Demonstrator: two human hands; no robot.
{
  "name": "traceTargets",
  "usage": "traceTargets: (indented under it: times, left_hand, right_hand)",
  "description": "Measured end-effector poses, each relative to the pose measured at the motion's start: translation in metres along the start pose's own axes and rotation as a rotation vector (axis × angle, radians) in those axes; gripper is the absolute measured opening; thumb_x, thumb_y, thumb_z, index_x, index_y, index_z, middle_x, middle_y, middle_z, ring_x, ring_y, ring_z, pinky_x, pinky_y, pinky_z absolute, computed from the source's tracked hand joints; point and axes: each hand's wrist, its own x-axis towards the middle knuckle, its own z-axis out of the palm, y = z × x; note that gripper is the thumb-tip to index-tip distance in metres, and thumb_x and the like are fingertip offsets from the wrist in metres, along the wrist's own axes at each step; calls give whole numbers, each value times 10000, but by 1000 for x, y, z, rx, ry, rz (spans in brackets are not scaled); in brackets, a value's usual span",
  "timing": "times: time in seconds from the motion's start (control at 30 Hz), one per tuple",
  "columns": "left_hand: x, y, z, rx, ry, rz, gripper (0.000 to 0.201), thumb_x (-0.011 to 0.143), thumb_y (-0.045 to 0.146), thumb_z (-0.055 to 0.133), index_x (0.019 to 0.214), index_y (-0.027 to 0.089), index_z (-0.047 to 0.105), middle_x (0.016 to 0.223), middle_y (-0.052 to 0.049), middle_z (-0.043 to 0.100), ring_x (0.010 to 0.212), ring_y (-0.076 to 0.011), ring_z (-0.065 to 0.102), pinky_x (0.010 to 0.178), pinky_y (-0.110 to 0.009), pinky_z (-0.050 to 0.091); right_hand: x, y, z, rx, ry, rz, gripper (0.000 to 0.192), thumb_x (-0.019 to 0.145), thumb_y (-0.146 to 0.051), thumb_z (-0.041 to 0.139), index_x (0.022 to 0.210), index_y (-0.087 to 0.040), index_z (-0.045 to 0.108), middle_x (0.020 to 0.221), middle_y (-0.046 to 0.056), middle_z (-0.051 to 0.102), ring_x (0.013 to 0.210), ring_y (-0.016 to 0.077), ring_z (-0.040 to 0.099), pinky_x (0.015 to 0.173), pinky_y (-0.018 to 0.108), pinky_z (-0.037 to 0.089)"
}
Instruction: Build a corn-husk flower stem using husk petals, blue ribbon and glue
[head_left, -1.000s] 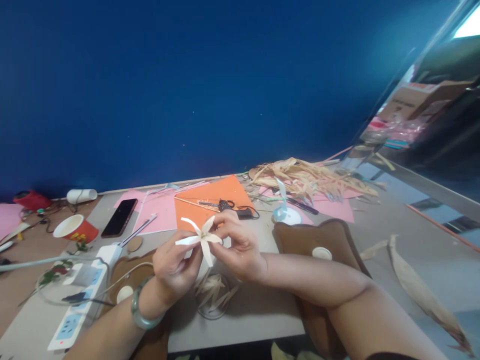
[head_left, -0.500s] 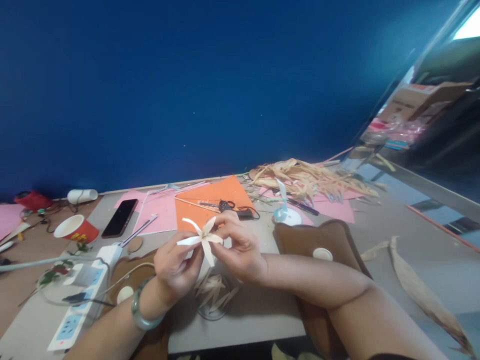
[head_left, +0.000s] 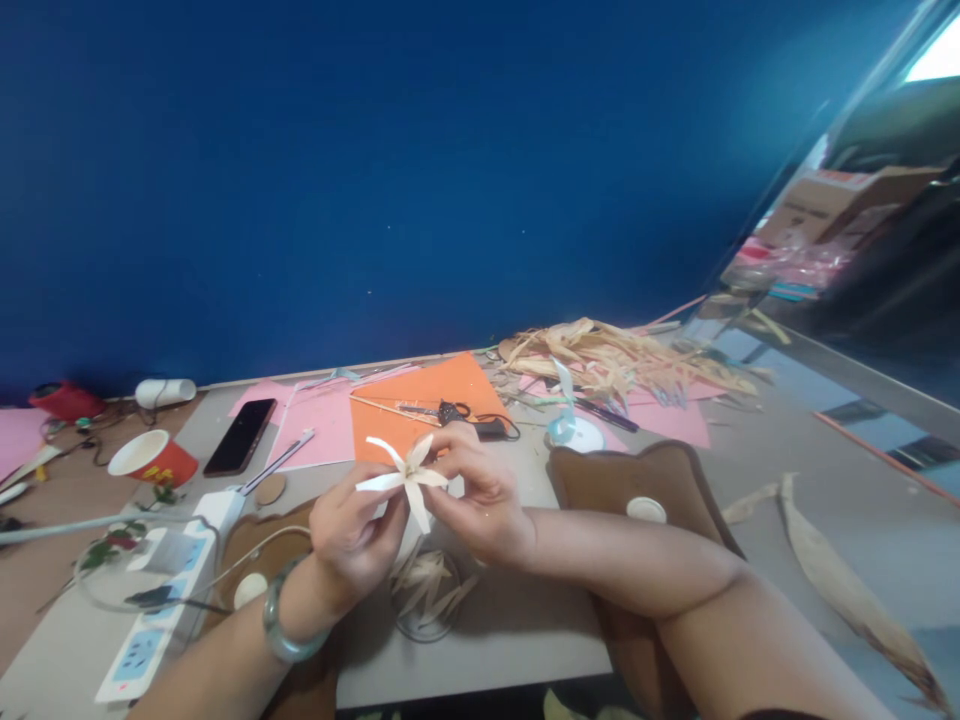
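A pale flower (head_left: 412,474) with several narrow, petal-like strips is held up over the table in front of me. My left hand (head_left: 356,530) pinches it from the left, fingers closed behind the petals. From the other side, the thumb and fingertips of my right hand (head_left: 480,500) grip its right petals. The underside of the flower is hidden by my fingers. Just below my hands stands a clear round container (head_left: 426,632) with cut pale strips (head_left: 427,585) in it. Beyond them, scissors (head_left: 450,411) lie on an orange sheet (head_left: 450,380).
Dried husks (head_left: 600,360) are heaped at the back right. To the left are a power strip (head_left: 139,650) with cords, a phone (head_left: 240,437) and a red paper cup (head_left: 161,462). Brown pads (head_left: 622,480) lie under my arms. A blue wall (head_left: 375,180) closes off the back.
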Motion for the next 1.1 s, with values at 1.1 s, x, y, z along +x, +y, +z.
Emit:
traceTargets:
  times: [1.1]
  left_hand:
    - [-1,1,-1,-40,-17,6,191,794,18,620,910,167,652,782,-57,699,650,-132,662,552,-198,488]
  right_hand:
    - [0,-1,-2,-19,-29,-11,137,848,-157,672,732,-206,619,881,54,722,812,173,666,761,346,500]
